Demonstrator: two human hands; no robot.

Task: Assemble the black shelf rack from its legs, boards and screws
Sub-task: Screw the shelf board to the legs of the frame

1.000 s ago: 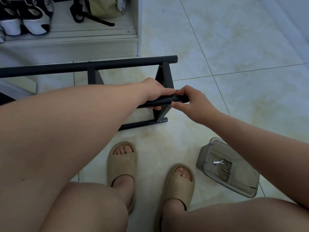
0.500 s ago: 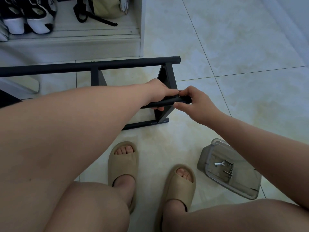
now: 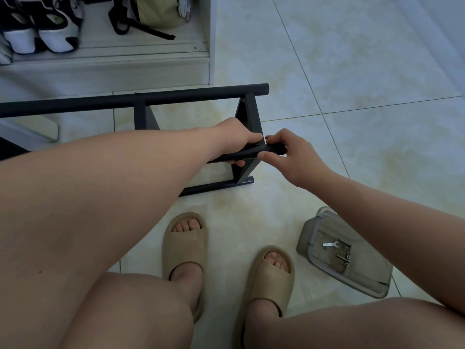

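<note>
The black shelf rack [image 3: 156, 98] lies on its side on the tiled floor, its tubes running left to right and joined by flat black boards [image 3: 247, 114]. My left hand [image 3: 235, 137] grips the near tube [image 3: 251, 153] close to its right end. My right hand [image 3: 289, 153] pinches the very tip of that tube between thumb and fingers. A grey plastic tray [image 3: 364, 278] on the floor at the right holds a small metal wrench [image 3: 330, 244] and a few screws [image 3: 347, 258]. My left forearm hides most of the near tube.
A white shoe cabinet [image 3: 151, 66] stands behind the rack, with sneakers [image 3: 42, 28] and a bag [image 3: 156, 13] on its shelf. My feet in beige slippers [image 3: 185, 248] rest on the floor between the rack and my knees. Bare tiles stretch to the right.
The view has drifted slightly, so the rack sits a little lower in frame. My right fingers have shifted on the tube's tip; my left hand keeps its grip.
</note>
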